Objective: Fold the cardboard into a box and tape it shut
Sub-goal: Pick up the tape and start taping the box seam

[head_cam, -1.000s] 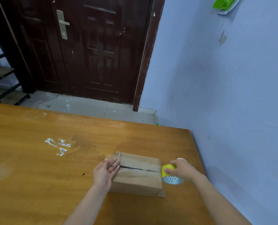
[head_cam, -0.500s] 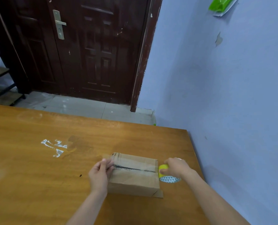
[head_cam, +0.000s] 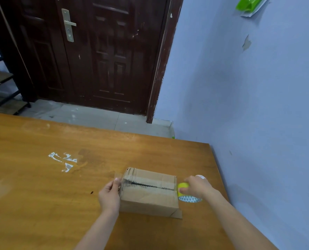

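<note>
While the left hand (head_cam: 108, 195) pinches tape and the right hand (head_cam: 198, 186) grips the tape roll (head_cam: 187, 194), the box (head_cam: 149, 193) sits on a wooden table (head_cam: 41, 186)

Tape roll (head_cam: 189, 195) mostly covered by right hand (head_cam: 198, 185) (only yellow core and patterned rim show). Box (head_cam: 150, 192) left end hidden behind left hand (head_cam: 109, 195). Both forearms cut off at bottom edge. Green item (head_cam: 247, 4) on the wall cropped at top.
</note>
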A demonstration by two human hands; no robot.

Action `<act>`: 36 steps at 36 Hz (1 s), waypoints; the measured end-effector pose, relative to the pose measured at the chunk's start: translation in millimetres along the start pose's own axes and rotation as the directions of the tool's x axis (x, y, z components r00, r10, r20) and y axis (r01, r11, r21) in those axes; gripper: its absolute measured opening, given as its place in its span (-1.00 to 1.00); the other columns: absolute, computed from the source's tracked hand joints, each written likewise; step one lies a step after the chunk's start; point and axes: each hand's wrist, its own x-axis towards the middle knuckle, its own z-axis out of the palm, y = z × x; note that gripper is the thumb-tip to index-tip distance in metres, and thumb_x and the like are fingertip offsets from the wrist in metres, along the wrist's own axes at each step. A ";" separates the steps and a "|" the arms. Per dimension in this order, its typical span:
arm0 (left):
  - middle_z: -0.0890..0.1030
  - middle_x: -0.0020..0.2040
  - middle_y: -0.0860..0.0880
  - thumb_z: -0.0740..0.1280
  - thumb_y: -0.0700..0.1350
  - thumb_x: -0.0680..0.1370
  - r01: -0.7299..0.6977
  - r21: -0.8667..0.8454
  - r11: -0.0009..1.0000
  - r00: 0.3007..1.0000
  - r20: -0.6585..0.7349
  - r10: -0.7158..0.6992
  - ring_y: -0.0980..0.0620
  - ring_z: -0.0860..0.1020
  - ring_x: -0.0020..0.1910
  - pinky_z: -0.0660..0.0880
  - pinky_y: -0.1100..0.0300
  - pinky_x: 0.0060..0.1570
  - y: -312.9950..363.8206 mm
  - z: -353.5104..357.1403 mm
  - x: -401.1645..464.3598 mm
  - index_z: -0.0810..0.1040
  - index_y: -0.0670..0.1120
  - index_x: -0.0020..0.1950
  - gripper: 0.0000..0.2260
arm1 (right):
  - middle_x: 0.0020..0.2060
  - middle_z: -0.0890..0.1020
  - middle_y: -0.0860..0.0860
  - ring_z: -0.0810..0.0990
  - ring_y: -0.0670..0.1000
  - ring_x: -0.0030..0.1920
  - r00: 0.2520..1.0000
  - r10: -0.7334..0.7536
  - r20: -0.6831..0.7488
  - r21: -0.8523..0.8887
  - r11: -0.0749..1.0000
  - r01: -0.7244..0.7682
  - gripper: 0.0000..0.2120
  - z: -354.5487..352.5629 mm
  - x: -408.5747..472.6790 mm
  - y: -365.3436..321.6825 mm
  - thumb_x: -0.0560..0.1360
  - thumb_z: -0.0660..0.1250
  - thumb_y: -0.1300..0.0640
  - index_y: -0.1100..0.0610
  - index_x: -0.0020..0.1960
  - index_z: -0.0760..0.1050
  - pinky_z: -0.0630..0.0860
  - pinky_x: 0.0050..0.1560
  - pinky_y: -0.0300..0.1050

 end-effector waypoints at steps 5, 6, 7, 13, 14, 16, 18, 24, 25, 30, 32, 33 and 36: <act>0.66 -0.19 -0.04 0.30 -0.07 0.57 -0.005 0.002 1.000 1.000 0.021 0.005 -0.06 0.59 -0.12 0.50 0.09 -0.14 3.2 -0.9 0.3 0.64 -0.05 -0.21 -0.80 | 0.32 0.50 0.04 0.49 0.06 0.27 1.000 0.001 0.011 0.014 1.000 -0.002 -0.38 0.8 0.6 1.0 0.47 0.25 -0.21 0.08 0.43 0.33 0.40 0.31 0.03; 0.66 -0.20 -0.03 0.29 -0.07 0.57 -0.017 0.004 1.000 0.999 0.027 0.017 -0.06 0.59 -0.13 0.51 0.08 -0.13 4.1 -1.4 -0.2 0.64 -0.06 -0.18 -0.81 | 0.32 0.50 0.04 0.49 0.06 0.27 1.000 0.001 0.011 0.015 1.000 -0.002 -0.38 1.1 0.9 1.3 0.47 0.25 -0.22 0.07 0.43 0.33 0.40 0.31 0.03; 0.65 -0.21 -0.03 0.29 -0.06 0.57 -0.034 0.008 0.999 0.999 0.035 0.034 -0.05 0.59 -0.15 0.52 0.08 -0.14 5.1 -2.0 -1.1 0.64 -0.07 -0.15 -0.81 | 0.32 0.50 0.04 0.49 0.06 0.27 1.000 0.001 0.011 0.015 1.000 -0.001 -0.38 1.4 1.1 1.8 0.47 0.24 -0.22 0.07 0.43 0.34 0.40 0.30 0.03; 0.64 -0.20 0.13 0.28 -0.13 0.57 -0.355 0.033 0.934 0.928 0.128 0.349 0.31 0.54 -0.19 0.45 0.47 -0.18 17.4 -4.9 -13.8 0.63 0.08 -0.18 -0.80 | 0.23 0.56 0.01 0.55 0.02 0.11 1.000 -0.003 0.004 0.061 0.998 0.003 -0.38 7.8 3.6 11.1 0.46 0.22 -0.24 0.06 0.42 0.34 0.45 0.03 -0.13; 0.65 -0.23 0.13 0.28 -0.12 0.57 -0.354 -0.008 0.935 0.924 0.154 0.351 0.30 0.56 -0.20 0.46 0.49 -0.20 20.5 -4.1 -15.5 0.63 0.09 -0.19 -0.79 | 0.25 0.55 0.00 0.55 0.02 0.14 1.000 -0.001 0.002 0.076 0.997 0.001 -0.37 9.9 4.3 13.1 0.46 0.23 -0.25 0.05 0.43 0.33 0.45 0.03 -0.14; 0.68 -0.18 0.02 0.26 -0.14 0.58 -0.264 -0.141 0.954 0.933 0.213 0.290 0.17 0.62 -0.18 0.55 0.38 -0.19 24.3 -0.3 -15.3 0.66 -0.01 -0.14 -0.80 | 0.34 0.48 0.00 0.50 0.03 0.25 1.000 0.001 -0.007 0.098 0.995 -0.001 -0.35 14.2 4.9 16.4 0.47 0.23 -0.26 0.05 0.45 0.29 0.44 0.11 -0.15; 0.69 -0.09 -0.10 0.21 -0.13 0.61 -0.131 -0.228 0.965 0.939 0.284 0.195 0.02 0.66 -0.09 0.60 0.19 -0.14 26.2 5.4 -12.2 0.62 -0.14 -0.12 -0.78 | 0.38 0.44 -0.01 0.46 0.03 0.31 1.000 0.003 -0.017 0.130 0.992 -0.001 -0.33 19.2 5.6 20.7 0.47 0.24 -0.27 0.05 0.46 0.28 0.42 0.19 -0.13; 0.70 -0.14 -0.07 0.18 -0.16 0.62 0.166 -0.363 0.917 0.922 0.388 -0.013 -0.01 0.67 -0.10 0.61 0.03 -0.10 27.3 8.4 0.3 0.51 -0.17 -0.13 -0.81 | -0.25 0.43 -0.22 0.39 -0.23 -0.28 1.000 -0.010 -0.012 0.416 0.909 0.014 -0.73 30.2 2.9 37.2 0.43 0.34 -0.22 -0.06 -0.05 0.45 0.33 -0.25 -0.30; 0.70 -0.14 -0.08 0.18 -0.16 0.61 0.177 -0.360 0.916 0.918 0.396 -0.022 0.00 0.67 -0.09 0.61 0.03 -0.09 28.0 7.8 1.4 0.50 -0.18 -0.14 -0.81 | -0.31 0.41 -0.20 0.37 -0.23 -0.33 1.000 -0.017 -0.027 0.471 0.882 0.027 -0.76 32.4 2.4 39.9 0.43 0.36 -0.19 -0.05 -0.14 0.44 0.29 -0.33 -0.34; 0.65 0.02 -0.13 0.22 -0.18 0.60 0.143 -0.280 0.949 0.922 0.387 -0.025 0.01 0.61 0.07 0.55 0.01 0.06 31.5 10.7 -2.7 0.54 -0.16 -0.16 -0.81 | -0.46 0.39 -0.17 0.36 -0.16 -0.42 0.995 -0.029 -0.098 0.678 0.730 0.088 -0.74 38.9 -6.0 57.1 0.43 0.44 -0.02 0.00 -0.35 0.44 0.27 -0.38 -0.34; 0.64 0.03 -0.13 0.23 -0.20 0.59 0.133 -0.269 0.954 0.923 0.385 -0.020 -0.04 0.57 0.12 0.50 -0.01 0.16 30.7 13.3 -8.4 0.56 -0.16 -0.17 -0.82 | -0.46 0.37 -0.15 0.34 -0.13 -0.42 0.993 -0.022 -0.116 0.722 0.685 0.099 -0.71 37.4 -11.0 66.9 0.42 0.46 0.04 0.02 -0.39 0.43 0.24 -0.38 -0.33; 0.63 0.05 -0.13 0.23 -0.20 0.59 0.128 -0.265 0.956 0.923 0.385 -0.017 -0.06 0.55 0.14 0.46 -0.02 0.19 30.5 14.6 -11.1 0.56 -0.18 -0.13 -0.83 | -0.44 0.38 -0.11 0.35 -0.11 -0.40 0.992 -0.021 -0.124 0.734 0.671 0.106 -0.73 36.1 -12.6 71.8 0.42 0.46 0.07 0.05 -0.37 0.45 0.25 -0.36 -0.30; 0.59 0.10 -0.20 0.21 -0.19 0.60 0.118 -0.263 0.957 0.937 0.350 -0.019 -0.11 0.53 0.16 0.44 -0.03 0.22 31.3 18.4 -14.6 0.54 -0.25 0.00 -0.84 | -0.34 0.40 -0.01 0.38 -0.07 -0.33 0.985 -0.053 -0.166 0.758 0.632 0.162 -0.78 28.8 -16.8 80.1 0.43 0.46 0.12 0.22 -0.27 0.50 0.29 -0.25 -0.20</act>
